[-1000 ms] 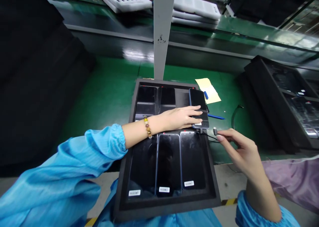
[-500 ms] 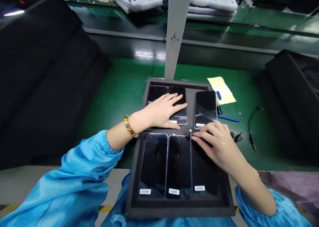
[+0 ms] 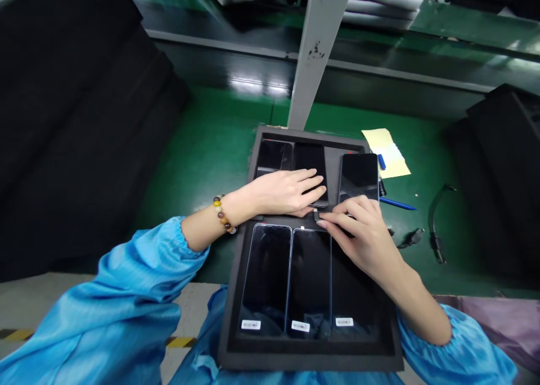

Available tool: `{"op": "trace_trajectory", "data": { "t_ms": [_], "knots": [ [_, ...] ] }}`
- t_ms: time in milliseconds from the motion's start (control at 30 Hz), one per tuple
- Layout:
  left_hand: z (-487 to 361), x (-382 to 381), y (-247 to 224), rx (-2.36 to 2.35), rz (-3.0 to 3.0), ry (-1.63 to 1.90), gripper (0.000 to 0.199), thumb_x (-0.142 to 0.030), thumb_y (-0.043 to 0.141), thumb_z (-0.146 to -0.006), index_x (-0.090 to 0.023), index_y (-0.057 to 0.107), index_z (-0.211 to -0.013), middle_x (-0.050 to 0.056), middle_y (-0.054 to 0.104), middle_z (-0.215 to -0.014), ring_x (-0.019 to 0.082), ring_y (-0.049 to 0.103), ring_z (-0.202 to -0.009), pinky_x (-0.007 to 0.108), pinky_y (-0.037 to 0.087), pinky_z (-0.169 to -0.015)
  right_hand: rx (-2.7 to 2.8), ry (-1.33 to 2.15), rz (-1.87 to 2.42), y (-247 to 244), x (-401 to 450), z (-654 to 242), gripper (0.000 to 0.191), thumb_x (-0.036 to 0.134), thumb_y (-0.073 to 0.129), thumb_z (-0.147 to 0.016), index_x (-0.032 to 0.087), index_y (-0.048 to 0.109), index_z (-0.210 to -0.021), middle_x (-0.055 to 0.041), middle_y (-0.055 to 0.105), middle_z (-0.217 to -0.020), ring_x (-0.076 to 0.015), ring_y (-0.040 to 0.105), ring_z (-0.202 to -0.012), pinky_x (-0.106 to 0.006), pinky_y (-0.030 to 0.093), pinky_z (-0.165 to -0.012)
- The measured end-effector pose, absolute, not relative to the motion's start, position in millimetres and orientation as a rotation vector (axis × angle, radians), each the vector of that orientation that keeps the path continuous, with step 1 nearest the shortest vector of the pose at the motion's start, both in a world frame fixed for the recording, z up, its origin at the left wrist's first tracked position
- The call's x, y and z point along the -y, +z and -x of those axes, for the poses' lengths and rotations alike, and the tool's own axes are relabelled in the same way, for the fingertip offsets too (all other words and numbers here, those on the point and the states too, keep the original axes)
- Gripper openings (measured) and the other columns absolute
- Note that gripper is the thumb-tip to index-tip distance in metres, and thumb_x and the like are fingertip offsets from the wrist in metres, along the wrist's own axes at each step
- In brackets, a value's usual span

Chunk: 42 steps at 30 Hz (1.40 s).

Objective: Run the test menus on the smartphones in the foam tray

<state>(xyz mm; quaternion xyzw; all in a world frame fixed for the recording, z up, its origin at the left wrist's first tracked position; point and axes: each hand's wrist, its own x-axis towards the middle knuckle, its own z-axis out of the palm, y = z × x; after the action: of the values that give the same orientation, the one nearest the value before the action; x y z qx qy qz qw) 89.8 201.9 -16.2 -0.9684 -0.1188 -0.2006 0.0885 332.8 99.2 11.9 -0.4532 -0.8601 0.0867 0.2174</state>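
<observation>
My left hand (image 3: 291, 192) lies across the upper middle smartphone (image 3: 310, 157), its fingers curled over the screen and the thumb tucked by the lower edge. My right hand (image 3: 363, 233) pinches a small dark USB plug (image 3: 316, 215) between thumb and fingertips. The plug is close to that phone's bottom edge; whether it touches the port cannot be made out. Another phone (image 3: 358, 174) sits just beyond my right hand. In the front row of the black foam tray (image 3: 312, 361) lie three labelled phones, the right one (image 3: 352, 283) partly under my right wrist.
A grey post (image 3: 320, 53) rises behind the tray. To the right lie a yellow paper (image 3: 386, 148), a blue pen (image 3: 399, 204), a cable connector (image 3: 415, 237) and a short black cable (image 3: 434, 227). Dark stacks (image 3: 84, 120) flank the green bench.
My left hand's spread fingers have drawn together and curled over the phone. My right hand has brought the plug left, toward the phone's lower edge. The view has shifted slightly.
</observation>
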Motion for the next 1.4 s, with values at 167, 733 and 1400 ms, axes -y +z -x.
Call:
{"op": "trace_trajectory", "data": {
  "t_ms": [167, 733, 1400],
  "knots": [
    [-88, -202, -19, 0.282, 2.891, -0.72, 0.027, -0.021, 0.063, -0.105, -0.007, 0.076, -0.124, 0.021, 0.077, -0.133, 0.029, 0.074, -0.131, 0.039, 0.064, -0.111, 2.405, 0.25, 1.239, 10, -104, -328, 0.011, 0.029, 0.067, -0.107, 0.024, 0.076, -0.108, -0.0048, 0.074, -0.096, -0.0215, 0.059, -0.094, -0.04, 0.04, -0.083],
    [-78, -206, -15, 0.405, 2.845, -0.631, 0.027, -0.013, 0.057, -0.107, -0.017, 0.077, -0.124, 0.011, 0.08, -0.132, 0.025, 0.077, -0.123, 0.037, 0.07, -0.096, 2.402, 0.326, 1.226, 11, -103, -324, 0.009, 0.028, 0.068, -0.106, 0.024, 0.076, -0.106, -0.0028, 0.074, -0.095, -0.0197, 0.06, -0.093, -0.041, 0.04, -0.085],
    [-83, -201, -18, 0.358, 2.677, -0.764, 0.029, -0.009, 0.057, -0.105, -0.012, 0.076, -0.127, 0.011, 0.082, -0.126, 0.024, 0.079, -0.113, 0.026, 0.063, -0.067, 2.231, 0.231, 1.33, 6, -101, -319, 0.006, 0.027, 0.073, -0.102, 0.023, 0.076, -0.1, -0.0021, 0.073, -0.091, -0.02, 0.061, -0.091, -0.041, 0.041, -0.084]
  ]
}}
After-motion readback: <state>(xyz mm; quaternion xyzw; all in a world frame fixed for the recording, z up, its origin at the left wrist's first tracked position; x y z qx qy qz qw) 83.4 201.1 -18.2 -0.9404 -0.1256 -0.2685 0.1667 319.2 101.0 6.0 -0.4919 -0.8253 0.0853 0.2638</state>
